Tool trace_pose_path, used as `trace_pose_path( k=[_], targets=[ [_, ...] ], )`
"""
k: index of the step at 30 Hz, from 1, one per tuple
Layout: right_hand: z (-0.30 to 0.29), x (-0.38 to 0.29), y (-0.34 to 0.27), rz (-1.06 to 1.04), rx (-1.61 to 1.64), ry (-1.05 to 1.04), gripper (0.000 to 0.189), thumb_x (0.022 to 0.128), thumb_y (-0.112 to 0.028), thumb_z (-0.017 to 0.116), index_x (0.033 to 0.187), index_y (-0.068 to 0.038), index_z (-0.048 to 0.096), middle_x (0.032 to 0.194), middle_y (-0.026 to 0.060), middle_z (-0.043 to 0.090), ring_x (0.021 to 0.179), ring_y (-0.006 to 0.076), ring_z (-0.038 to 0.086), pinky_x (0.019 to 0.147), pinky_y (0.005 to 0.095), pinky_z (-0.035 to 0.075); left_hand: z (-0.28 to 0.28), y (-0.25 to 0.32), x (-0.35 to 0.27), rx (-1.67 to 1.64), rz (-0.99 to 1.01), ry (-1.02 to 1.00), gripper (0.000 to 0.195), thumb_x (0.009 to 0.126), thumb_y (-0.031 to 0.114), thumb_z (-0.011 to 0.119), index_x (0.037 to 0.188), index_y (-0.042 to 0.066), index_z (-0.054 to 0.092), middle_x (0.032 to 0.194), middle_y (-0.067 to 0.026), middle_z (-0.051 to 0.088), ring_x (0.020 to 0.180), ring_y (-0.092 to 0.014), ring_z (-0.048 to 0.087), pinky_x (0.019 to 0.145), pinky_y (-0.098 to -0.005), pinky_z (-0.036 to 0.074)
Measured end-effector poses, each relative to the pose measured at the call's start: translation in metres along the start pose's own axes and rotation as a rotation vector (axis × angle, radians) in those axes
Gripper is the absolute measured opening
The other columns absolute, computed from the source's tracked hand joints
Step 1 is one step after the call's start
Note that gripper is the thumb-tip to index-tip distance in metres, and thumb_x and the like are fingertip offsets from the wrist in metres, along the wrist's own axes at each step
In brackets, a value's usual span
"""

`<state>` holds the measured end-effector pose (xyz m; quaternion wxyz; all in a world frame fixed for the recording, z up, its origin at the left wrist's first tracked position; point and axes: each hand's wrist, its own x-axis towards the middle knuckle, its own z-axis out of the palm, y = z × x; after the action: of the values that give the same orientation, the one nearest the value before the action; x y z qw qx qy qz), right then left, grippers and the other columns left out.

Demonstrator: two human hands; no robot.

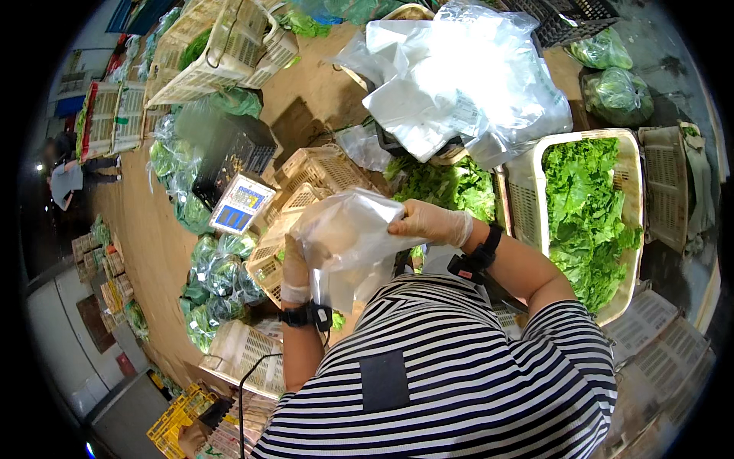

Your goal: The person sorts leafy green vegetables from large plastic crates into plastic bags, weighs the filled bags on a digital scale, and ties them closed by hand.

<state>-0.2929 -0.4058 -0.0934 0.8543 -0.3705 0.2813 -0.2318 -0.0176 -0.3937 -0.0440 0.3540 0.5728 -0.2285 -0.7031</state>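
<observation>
Both my hands wear thin pale gloves. A clear plastic bag [350, 235] is stretched between them in front of my chest. My right hand [427, 222] pinches its upper right edge between thumb and fingers. My left hand [296, 265] is at the bag's left side, partly inside or behind the film; its fingers are hard to make out. Beyond the bag, green leafy lettuce [447, 186] lies below a large pile of clear plastic bags [470, 86]. To the right stands a cream plastic crate [593, 135] full of leafy lettuce [585, 212].
A digital scale's display [242, 203] stands left of the bag, near tan crates [324, 169]. Bagged green vegetables [221, 275] lie on the floor at left. A black crate [559, 20] is at top right. Another person [67, 182] is far left.
</observation>
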Motion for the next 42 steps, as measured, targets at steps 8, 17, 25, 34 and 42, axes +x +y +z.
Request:
trace_pose_path(
  k=[8,17,25,34,42],
  targets=[
    [0.022,0.017,-0.004,-0.181,0.138,0.314,0.023,0.08,-0.025,0.064,0.08,-0.003,0.059,0.071,-0.0056,0.051,0.062,0.0036,0.042,0.056,0.0172,0.036,0.017,-0.005,0.005,0.732,0.707,0.436,0.054,0.075,0.024,0.068,0.117,0.001,0.044,0.097,-0.0108,0.053,0.091,-0.021,0.051,0.078,-0.032,0.043],
    [0.056,0.04,-0.003,-0.208,0.453,0.293,0.033,0.074,-0.035,0.068,0.073,-0.006,0.054,0.064,-0.0039,0.047,0.056,0.0041,0.04,0.048,0.0178,0.034,0.081,-0.02,-0.008,0.328,0.301,-0.181,0.017,0.086,0.014,0.054,0.096,0.001,0.051,0.081,-0.0032,0.053,0.071,-0.01,0.05,0.065,-0.0223,0.044],
    [0.061,0.029,-0.012,-0.131,0.764,0.237,0.036,0.076,-0.038,0.066,0.082,-0.004,0.056,0.067,-0.001,0.054,0.057,0.0079,0.048,0.052,0.0209,0.042,0.065,-0.019,-0.008,0.087,0.188,-0.267,0.015,0.088,0.01,0.048,0.099,0.002,0.054,0.086,-0.0027,0.057,0.076,-0.011,0.055,0.07,-0.0245,0.046],
    [0.001,0.016,0.001,-0.45,-1.275,0.92,0.019,0.07,-0.022,0.066,0.068,-0.003,0.062,0.063,0.0118,0.058,0.053,0.0244,0.054,0.05,0.0313,0.042,0.04,-0.014,-0.031,-0.554,0.178,-0.295,0.009,0.085,0.015,0.048,0.089,0.008,0.053,0.063,-0.0002,0.047,0.065,-0.012,0.05,0.075,-0.0338,0.044],
    [0.028,0.009,0.001,-0.444,-0.365,0.65,0.032,0.081,-0.018,0.062,0.058,-0.005,0.043,0.057,-0.0056,0.033,0.054,0.0056,0.028,0.048,0.0217,0.027,-0.021,-0.012,-0.042,-0.221,0.254,-0.145,0.022,0.084,0.022,0.053,0.101,0.009,0.05,0.076,-0.0025,0.054,0.086,-0.019,0.052,0.084,-0.0397,0.041]
  ],
)
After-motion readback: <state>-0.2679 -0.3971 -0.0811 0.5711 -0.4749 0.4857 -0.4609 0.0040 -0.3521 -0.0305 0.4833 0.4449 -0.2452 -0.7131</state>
